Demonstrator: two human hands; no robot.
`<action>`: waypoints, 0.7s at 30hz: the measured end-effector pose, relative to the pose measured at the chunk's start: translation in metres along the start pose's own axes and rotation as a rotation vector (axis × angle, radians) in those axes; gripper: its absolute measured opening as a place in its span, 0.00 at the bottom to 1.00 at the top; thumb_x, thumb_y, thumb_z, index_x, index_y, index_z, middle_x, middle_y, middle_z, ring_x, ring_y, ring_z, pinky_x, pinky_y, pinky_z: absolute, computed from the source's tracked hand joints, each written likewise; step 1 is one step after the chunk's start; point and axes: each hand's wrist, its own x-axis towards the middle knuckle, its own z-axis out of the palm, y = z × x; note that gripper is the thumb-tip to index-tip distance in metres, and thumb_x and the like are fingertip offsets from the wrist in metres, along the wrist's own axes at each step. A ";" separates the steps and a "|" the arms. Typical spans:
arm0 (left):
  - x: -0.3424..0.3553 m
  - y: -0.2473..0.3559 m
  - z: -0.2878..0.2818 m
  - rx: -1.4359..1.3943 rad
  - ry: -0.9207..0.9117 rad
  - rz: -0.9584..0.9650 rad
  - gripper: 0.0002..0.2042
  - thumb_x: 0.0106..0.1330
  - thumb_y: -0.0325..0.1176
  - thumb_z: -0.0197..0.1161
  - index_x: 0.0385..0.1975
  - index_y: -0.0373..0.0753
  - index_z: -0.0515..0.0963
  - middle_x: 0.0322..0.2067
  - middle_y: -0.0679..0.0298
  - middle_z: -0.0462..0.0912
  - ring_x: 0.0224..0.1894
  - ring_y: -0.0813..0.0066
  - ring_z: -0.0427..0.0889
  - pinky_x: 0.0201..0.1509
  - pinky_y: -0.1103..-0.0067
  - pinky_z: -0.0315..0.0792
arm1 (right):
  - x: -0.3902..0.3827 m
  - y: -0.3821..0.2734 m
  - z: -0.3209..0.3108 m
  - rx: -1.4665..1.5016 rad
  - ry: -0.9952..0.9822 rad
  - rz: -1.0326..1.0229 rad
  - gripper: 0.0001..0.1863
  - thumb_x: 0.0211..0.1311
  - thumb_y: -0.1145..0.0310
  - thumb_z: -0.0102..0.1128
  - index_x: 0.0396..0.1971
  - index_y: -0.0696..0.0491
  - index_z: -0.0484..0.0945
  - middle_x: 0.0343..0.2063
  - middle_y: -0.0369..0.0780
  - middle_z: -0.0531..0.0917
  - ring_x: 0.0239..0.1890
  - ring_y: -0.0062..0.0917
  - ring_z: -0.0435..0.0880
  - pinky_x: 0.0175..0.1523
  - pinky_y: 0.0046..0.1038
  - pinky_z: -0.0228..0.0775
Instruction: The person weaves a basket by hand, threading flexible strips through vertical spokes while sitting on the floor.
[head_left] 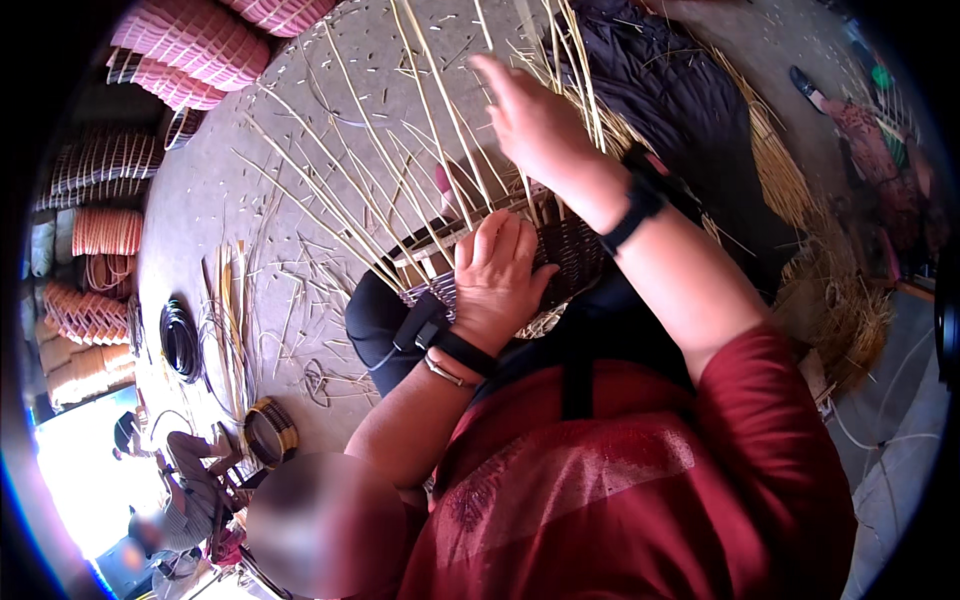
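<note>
A half-woven basket [572,250] lies across my lap, its wall dark brown wicker, with long pale stakes [432,95] fanning up and away from its rim. My left hand [495,265] is closed over the near wall, fingers bent across the rim between the stakes and thumb out to the right. Above the basket's right part, my right hand [540,125] is raised clear of the weave. Its forefinger points to the upper left, apart from the thumb, so the hand looks open. The remaining fingers are mostly hidden, and no strand shows clearly in it.
Dark cloth [660,90] covers a straw bundle [775,150] at the right. Cut bits litter the floor. Stacked pink baskets [190,50] stand far left; below them lie a black coil [180,338] and a small round basket [270,432]. People sit at lower left and far right.
</note>
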 end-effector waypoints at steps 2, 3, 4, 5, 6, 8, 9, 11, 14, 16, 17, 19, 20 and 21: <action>0.002 -0.005 0.003 -0.024 0.018 0.003 0.31 0.51 0.50 0.75 0.53 0.40 0.77 0.55 0.61 0.77 0.63 0.60 0.68 0.64 0.63 0.61 | -0.020 -0.016 -0.047 0.198 0.036 0.193 0.23 0.69 0.70 0.61 0.62 0.54 0.71 0.34 0.42 0.84 0.34 0.29 0.87 0.37 0.30 0.80; 0.005 -0.005 0.003 -0.041 0.028 -0.012 0.32 0.51 0.48 0.76 0.54 0.39 0.76 0.55 0.61 0.77 0.63 0.60 0.68 0.64 0.64 0.61 | -0.035 -0.025 -0.074 0.345 -0.058 0.454 0.22 0.69 0.67 0.64 0.60 0.54 0.72 0.27 0.38 0.83 0.29 0.24 0.85 0.34 0.27 0.78; 0.011 -0.003 0.001 -0.068 0.002 -0.031 0.33 0.50 0.46 0.76 0.56 0.40 0.75 0.56 0.61 0.76 0.64 0.61 0.68 0.65 0.63 0.60 | -0.055 -0.016 -0.090 0.491 -0.053 0.661 0.21 0.71 0.67 0.62 0.61 0.53 0.72 0.23 0.33 0.76 0.23 0.19 0.73 0.30 0.24 0.68; 0.016 -0.002 0.001 -0.090 -0.021 -0.055 0.35 0.49 0.45 0.77 0.58 0.41 0.73 0.58 0.61 0.75 0.64 0.61 0.68 0.65 0.63 0.60 | -0.078 -0.001 -0.100 0.644 -0.049 0.862 0.20 0.73 0.66 0.61 0.62 0.51 0.72 0.20 0.28 0.69 0.18 0.13 0.61 0.27 0.20 0.59; 0.018 0.002 0.002 -0.102 0.011 -0.037 0.36 0.48 0.43 0.78 0.60 0.42 0.72 0.59 0.62 0.73 0.64 0.61 0.68 0.65 0.62 0.60 | -0.108 0.023 -0.110 0.955 -0.013 0.977 0.19 0.75 0.61 0.57 0.61 0.52 0.73 0.20 0.28 0.66 0.18 0.14 0.61 0.28 0.21 0.60; 0.016 0.008 0.004 -0.115 0.067 -0.013 0.40 0.47 0.41 0.79 0.63 0.43 0.70 0.61 0.62 0.71 0.65 0.61 0.68 0.65 0.60 0.59 | -0.134 0.036 -0.122 1.328 0.077 1.160 0.22 0.77 0.56 0.53 0.59 0.56 0.75 0.20 0.28 0.65 0.20 0.15 0.63 0.32 0.23 0.65; 0.017 0.012 0.008 -0.052 0.033 0.030 0.37 0.51 0.38 0.74 0.65 0.44 0.69 0.61 0.62 0.71 0.65 0.61 0.68 0.65 0.59 0.60 | -0.137 0.035 -0.127 1.379 0.132 1.238 0.23 0.77 0.55 0.53 0.58 0.59 0.76 0.20 0.28 0.66 0.21 0.15 0.65 0.34 0.25 0.68; 0.022 0.026 0.017 0.077 -0.039 0.117 0.32 0.60 0.31 0.63 0.68 0.45 0.67 0.61 0.62 0.70 0.64 0.62 0.69 0.64 0.58 0.60 | -0.127 0.042 -0.134 1.284 -0.032 1.279 0.19 0.77 0.60 0.52 0.55 0.59 0.77 0.22 0.29 0.70 0.23 0.16 0.70 0.40 0.27 0.74; 0.028 0.042 0.027 0.098 -0.099 0.028 0.32 0.59 0.35 0.65 0.67 0.42 0.67 0.56 0.59 0.72 0.60 0.62 0.70 0.61 0.61 0.64 | -0.102 0.084 -0.137 1.220 -0.166 1.223 0.14 0.74 0.67 0.56 0.51 0.60 0.79 0.27 0.33 0.80 0.30 0.19 0.81 0.48 0.33 0.82; 0.032 0.044 0.025 0.082 -0.128 0.009 0.36 0.57 0.40 0.70 0.67 0.40 0.67 0.54 0.58 0.72 0.57 0.60 0.70 0.61 0.62 0.65 | -0.057 0.078 -0.139 0.913 -0.286 1.188 0.12 0.73 0.66 0.59 0.45 0.59 0.81 0.27 0.34 0.82 0.31 0.20 0.84 0.43 0.29 0.82; 0.033 0.042 0.024 0.093 -0.132 0.006 0.37 0.55 0.41 0.71 0.67 0.39 0.67 0.53 0.58 0.72 0.57 0.60 0.71 0.60 0.62 0.65 | -0.038 0.078 -0.139 0.826 -0.385 1.137 0.11 0.73 0.65 0.59 0.44 0.58 0.81 0.27 0.34 0.83 0.31 0.20 0.85 0.42 0.28 0.82; 0.037 0.043 0.022 0.092 -0.139 0.015 0.38 0.54 0.43 0.73 0.66 0.38 0.67 0.52 0.58 0.72 0.56 0.59 0.71 0.60 0.62 0.65 | -0.015 0.086 -0.141 0.666 -0.551 0.949 0.10 0.73 0.64 0.59 0.40 0.56 0.81 0.27 0.34 0.84 0.29 0.18 0.84 0.38 0.22 0.79; 0.036 0.042 0.022 0.091 -0.144 0.010 0.38 0.55 0.44 0.72 0.66 0.37 0.68 0.52 0.58 0.72 0.56 0.59 0.70 0.60 0.62 0.65 | -0.005 0.092 -0.131 0.642 -0.499 0.778 0.09 0.74 0.64 0.59 0.37 0.54 0.80 0.26 0.32 0.84 0.29 0.16 0.83 0.34 0.18 0.74; 0.035 0.045 0.023 0.077 -0.148 0.014 0.38 0.55 0.44 0.72 0.66 0.37 0.68 0.51 0.58 0.72 0.55 0.59 0.70 0.60 0.62 0.65 | 0.004 0.096 -0.120 0.751 -0.340 0.685 0.09 0.74 0.65 0.58 0.35 0.54 0.79 0.28 0.32 0.84 0.30 0.14 0.83 0.34 0.16 0.71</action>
